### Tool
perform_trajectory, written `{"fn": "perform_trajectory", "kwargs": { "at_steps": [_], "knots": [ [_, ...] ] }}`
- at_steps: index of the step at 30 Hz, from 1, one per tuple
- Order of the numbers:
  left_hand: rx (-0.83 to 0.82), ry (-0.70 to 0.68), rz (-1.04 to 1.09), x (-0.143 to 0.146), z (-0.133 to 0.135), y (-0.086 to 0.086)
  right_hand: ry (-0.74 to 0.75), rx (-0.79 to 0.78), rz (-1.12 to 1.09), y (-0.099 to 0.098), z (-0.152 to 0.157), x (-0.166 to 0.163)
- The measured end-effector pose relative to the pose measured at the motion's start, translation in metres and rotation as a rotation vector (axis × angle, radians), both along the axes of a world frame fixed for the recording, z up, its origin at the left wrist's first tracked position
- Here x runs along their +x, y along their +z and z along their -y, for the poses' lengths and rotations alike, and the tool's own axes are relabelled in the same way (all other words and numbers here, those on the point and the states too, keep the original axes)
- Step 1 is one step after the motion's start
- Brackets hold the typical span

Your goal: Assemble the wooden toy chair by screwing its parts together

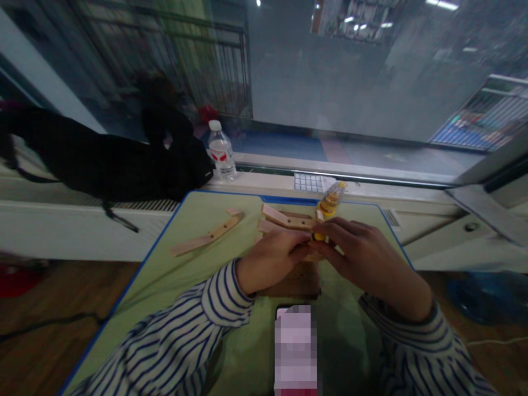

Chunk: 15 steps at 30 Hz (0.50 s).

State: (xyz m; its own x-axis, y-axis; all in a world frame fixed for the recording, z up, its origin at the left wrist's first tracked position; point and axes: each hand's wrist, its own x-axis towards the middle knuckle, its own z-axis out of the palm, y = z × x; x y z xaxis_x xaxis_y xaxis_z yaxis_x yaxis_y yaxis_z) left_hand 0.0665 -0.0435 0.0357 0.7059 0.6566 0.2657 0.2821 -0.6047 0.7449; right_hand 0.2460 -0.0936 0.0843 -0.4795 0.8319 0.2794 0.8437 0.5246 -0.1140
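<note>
My right hand (355, 242) pinches a small yellow piece with a dark band (319, 236) between thumb and fingers; its exact kind is not clear. Against it, my left hand (276, 256) is closed over an angled wooden piece (267, 226), whose grip is partly hidden by the fingers. Just behind the hands lies another angled wooden piece with two holes (289, 220). Beneath my hands sits a brown wooden block (295, 283). A separate bent wooden piece with holes (212, 235) rests on the table to the left.
On the light green table (165, 291) stands a clear bottle with yellow (330, 201), near the back edge. A phone (295, 349) lies in front of me. A water bottle (223, 154) and a black bag (111, 159) are on the window ledge.
</note>
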Motion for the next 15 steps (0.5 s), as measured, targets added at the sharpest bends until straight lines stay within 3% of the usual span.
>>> {"fn": "perform_trajectory", "kwargs": {
  "at_steps": [9,15],
  "knots": [
    [0.056,0.111,-0.042,0.0024,0.0009,-0.0048,0.006,-0.012,-0.008,0.0,0.001,-0.0001],
    [0.055,0.093,-0.034,0.0018,0.0015,-0.0052,0.048,0.051,-0.034,0.0008,0.002,0.0014]
  ]
}}
